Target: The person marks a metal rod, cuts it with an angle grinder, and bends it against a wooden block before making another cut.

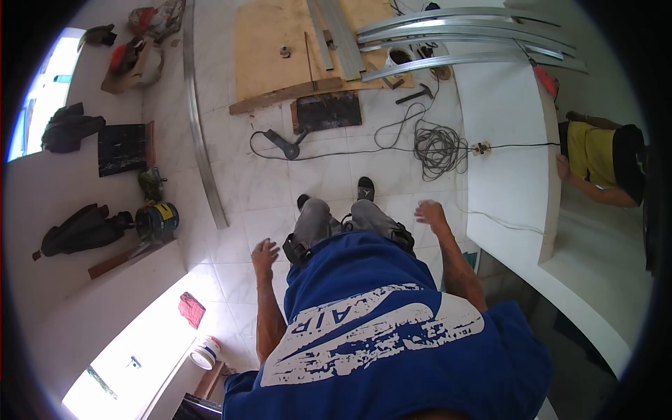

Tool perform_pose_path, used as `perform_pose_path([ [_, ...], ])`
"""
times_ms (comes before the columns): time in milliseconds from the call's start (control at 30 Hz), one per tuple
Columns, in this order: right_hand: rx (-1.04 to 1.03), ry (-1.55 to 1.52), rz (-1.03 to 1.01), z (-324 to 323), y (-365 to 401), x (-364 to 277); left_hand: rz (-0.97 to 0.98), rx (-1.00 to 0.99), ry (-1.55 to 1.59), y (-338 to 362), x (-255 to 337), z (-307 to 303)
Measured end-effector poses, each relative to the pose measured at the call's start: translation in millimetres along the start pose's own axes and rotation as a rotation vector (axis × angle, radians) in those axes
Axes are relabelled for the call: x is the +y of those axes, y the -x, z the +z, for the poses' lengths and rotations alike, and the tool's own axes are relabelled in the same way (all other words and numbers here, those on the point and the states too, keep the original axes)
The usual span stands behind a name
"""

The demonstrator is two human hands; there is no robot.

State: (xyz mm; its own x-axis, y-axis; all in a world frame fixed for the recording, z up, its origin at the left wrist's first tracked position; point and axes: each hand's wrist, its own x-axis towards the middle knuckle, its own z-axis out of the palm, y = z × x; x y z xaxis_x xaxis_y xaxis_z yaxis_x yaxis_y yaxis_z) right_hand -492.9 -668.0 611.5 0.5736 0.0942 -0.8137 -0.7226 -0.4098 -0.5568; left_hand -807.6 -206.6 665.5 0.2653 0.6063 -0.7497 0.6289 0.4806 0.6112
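My left hand hangs beside my left thigh, its fingers apart and nothing in them. On the other side my right hand is held out past my right knee, fingers loosely stretched and holding nothing. Ahead of my feet a dark corded angle grinder lies on the tiled floor. To its right is a tangled coil of black cable, nearest to my right hand but apart from it. A hammer rests beyond the coil.
A plywood sheet carries boards. Metal channels reach over the low white wall, by a bucket. One long metal channel lies left. Beyond the wall is another person in a yellow shirt. A bucket stands left.
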Motion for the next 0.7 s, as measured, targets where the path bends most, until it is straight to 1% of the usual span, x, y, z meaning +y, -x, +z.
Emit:
perform_pose_path([
  [33, 0.040, 0.020, -0.101, 15, 9, -34, 0.079, -0.002, 0.002, -6, 19, -10],
  [67, 0.063, 0.006, -0.191, 30, 18, -65, 0.198, -0.002, 0.055, -5, 47, -19],
  [100, 0.084, -0.009, -0.291, 45, 26, -104, 0.261, 0.051, 0.084, -2, 85, -26],
  [133, 0.094, 0.022, -0.477, 59, 51, -149, 0.450, 0.081, 0.082, -1, 118, -38],
  [167, 0.099, 0.083, -0.574, 71, 74, -197, 0.538, 0.114, 0.110, 12, 161, -50],
  [200, 0.160, -0.060, -0.708, 95, 102, -238, 0.664, 0.127, 0.188, 20, 200, -64],
  [233, 0.173, 0.033, -0.786, 107, 139, -284, 0.783, 0.186, 0.144, 45, 247, -75],
  [267, 0.206, -0.036, -0.987, 131, 181, -322, 0.932, 0.244, 0.146, 67, 285, -91],
  [300, 0.219, 0.009, -1.122, 146, 222, -354, 1.116, 0.387, -0.042, 73, 309, -118],
  [333, 0.253, 0.003, -1.342, 164, 256, -379, 1.213, 0.432, -0.033, 98, 341, -135],
  [367, 0.276, -0.038, -1.578, 176, 294, -400, 1.493, 0.361, 0.143, 125, 380, -186],
  [400, 0.300, -0.065, -1.815, 188, 333, -421, 1.706, 0.350, 0.185, 146, 404, -213],
  [433, 0.155, 0.219, -2.035, 203, 366, -447, 1.897, 0.346, 0.195, 165, 420, -240],
  [467, -0.123, 0.521, -2.247, 218, 399, -474, 2.063, 0.333, 0.191, 183, 435, -263],
  [500, -0.464, 0.781, -2.348, 233, 432, -500, 2.190, 0.320, 0.172, 196, 445, -280],
  [533, -0.589, 0.879, -2.392, 261, 452, -505, 2.290, 0.309, 0.142, 204, 453, -294],
  [600, -0.591, 0.885, -2.447, 304, 474, -499, 2.424, 0.269, 0.097, 211, 465, -314],
  [700, -0.590, 0.882, -2.458, 349, 482, -497, 2.503, 0.229, 0.072, 202, 485, -335],
])
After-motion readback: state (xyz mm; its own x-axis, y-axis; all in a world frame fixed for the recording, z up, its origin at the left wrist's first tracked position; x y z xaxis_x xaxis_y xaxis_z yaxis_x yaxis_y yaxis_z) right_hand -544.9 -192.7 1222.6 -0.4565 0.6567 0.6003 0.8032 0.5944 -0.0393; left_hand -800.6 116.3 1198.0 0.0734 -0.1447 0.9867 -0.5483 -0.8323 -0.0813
